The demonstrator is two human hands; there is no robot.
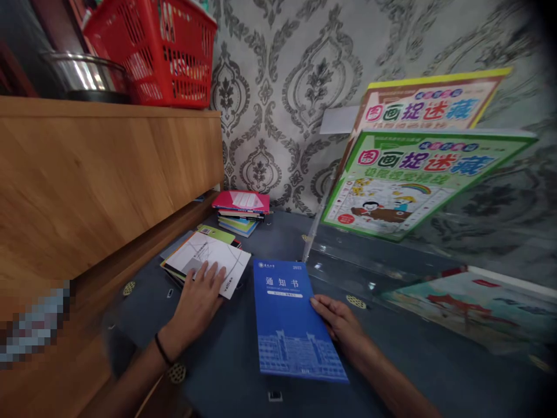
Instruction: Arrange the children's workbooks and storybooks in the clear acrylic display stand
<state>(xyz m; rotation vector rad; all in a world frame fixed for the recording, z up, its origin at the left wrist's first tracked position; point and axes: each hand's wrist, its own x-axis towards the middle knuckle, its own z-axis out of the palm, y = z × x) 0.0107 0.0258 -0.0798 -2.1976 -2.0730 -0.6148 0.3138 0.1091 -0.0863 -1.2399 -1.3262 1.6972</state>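
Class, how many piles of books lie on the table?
2: the white-topped pile under the left hand and the pink-topped pile near the wall. More may lie out of view.

Counting one blue booklet (296,319), two piles of books (241,203), two same-titled books (387,197), one red basket (187,49), one metal pot (89,72), one wristband (161,350) lol.

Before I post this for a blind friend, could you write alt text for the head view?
A right hand holds a blue booklet, while the left hand rests on a white book atop a stack. Another pile sits behind, by a patterned wall; a green picture book is propped at right.
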